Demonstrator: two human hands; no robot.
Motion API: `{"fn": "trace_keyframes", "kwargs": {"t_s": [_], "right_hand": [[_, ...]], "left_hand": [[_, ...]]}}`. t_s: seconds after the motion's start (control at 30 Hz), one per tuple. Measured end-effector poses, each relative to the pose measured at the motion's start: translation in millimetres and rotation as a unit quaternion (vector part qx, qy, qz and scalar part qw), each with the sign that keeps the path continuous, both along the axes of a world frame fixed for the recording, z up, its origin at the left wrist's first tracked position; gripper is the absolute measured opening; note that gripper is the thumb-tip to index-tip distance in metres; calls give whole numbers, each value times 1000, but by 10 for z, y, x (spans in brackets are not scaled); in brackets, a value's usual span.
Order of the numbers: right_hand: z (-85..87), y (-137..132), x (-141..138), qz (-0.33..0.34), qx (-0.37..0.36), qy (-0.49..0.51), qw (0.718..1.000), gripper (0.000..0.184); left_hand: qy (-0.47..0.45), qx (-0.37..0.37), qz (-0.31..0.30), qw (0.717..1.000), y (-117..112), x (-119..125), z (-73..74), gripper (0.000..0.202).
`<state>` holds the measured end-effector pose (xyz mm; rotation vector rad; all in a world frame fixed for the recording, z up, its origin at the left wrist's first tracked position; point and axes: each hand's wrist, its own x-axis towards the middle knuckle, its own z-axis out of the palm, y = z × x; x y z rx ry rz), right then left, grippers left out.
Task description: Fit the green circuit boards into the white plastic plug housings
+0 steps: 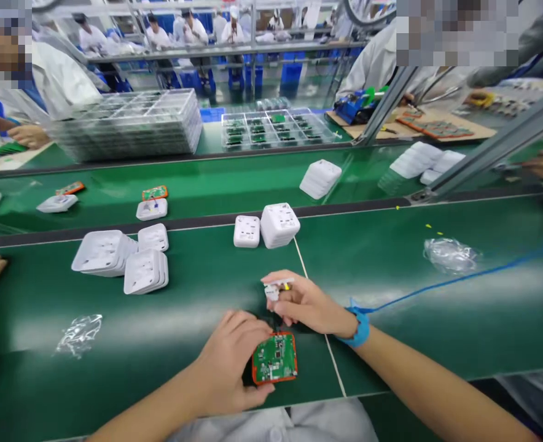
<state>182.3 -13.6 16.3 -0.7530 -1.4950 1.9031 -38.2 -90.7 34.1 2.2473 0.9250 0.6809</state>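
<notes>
While the table (437,319) lies wide and green, the left hand (232,362) grips the board (274,358) flat at the near edge, fingers curled on its left side; the right hand (306,304), just beyond, pinches a small white part (275,288) past the board's far edge.

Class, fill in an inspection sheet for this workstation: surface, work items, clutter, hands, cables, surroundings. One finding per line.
Surface: green conveyor belt, white seam line across it.
Job's things: circuit board in an orange frame, flat on the belt; small white part above it.
Clutter: stacks of white covers, white cube, crumpled plastic bags.
Hands: left hand grips the circuit board's edge; right hand pinches the small white part in its fingers.
Cables: blue cord runs rightward from the wrist strap.
Surroundings: stacked clear trays; co-workers in white coats beyond the belt.
</notes>
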Motion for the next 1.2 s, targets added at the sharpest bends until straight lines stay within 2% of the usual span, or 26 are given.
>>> {"fn": "trace_keyframes", "kwargs": {"t_s": [0.07,0.13,0.17,0.23,0.3,0.33,0.4,0.47,0.57,0.63,0.7,0.8,0.9,0.97,1.07,1.2], "right_hand": [[-1,-41,155,53,53,-46,996,37],[-8,-76,265,59,150,-106,981,24],[-19,-86,297,44,206,-134,968,20],[-55,-82,322,-4,315,-179,932,16],[-102,-50,318,-57,395,-202,895,17],[-124,-28,313,-74,417,-207,882,18],[-158,15,306,-94,419,-205,880,20],[-173,48,305,-110,365,-189,905,19],[-157,101,299,-130,255,-156,945,26],[-118,158,290,-125,206,-145,960,34],[-65,225,275,-88,187,-157,966,29],[3,282,236,-41,231,-197,952,23],[8,236,182,-73,339,-235,908,19],[-22,170,157,-101,377,-248,886,18],[-69,95,157,-125,387,-253,878,18],[-67,85,199,-118,390,-249,879,16]], "left_hand": [[40,-5,-41,998,-40,11,-34,58],[38,-29,-60,997,-45,40,-75,56],[25,-38,-40,998,-29,65,-99,50],[21,-33,46,998,39,136,-151,34],[71,0,123,990,129,226,-202,26],[103,17,137,985,173,269,-226,26],[135,34,139,980,245,335,-272,22],[105,34,149,983,298,354,-315,10],[47,24,149,987,360,291,-371,7],[29,21,124,992,394,221,-396,8],[22,27,105,994,411,172,-404,13],[35,28,120,992,393,192,-376,17],[58,9,172,983,351,304,-332,18],[85,20,190,978,332,379,-324,17],[102,41,185,977,326,437,-342,11],[-2,-14,214,977,357,438,-321,8]]}}
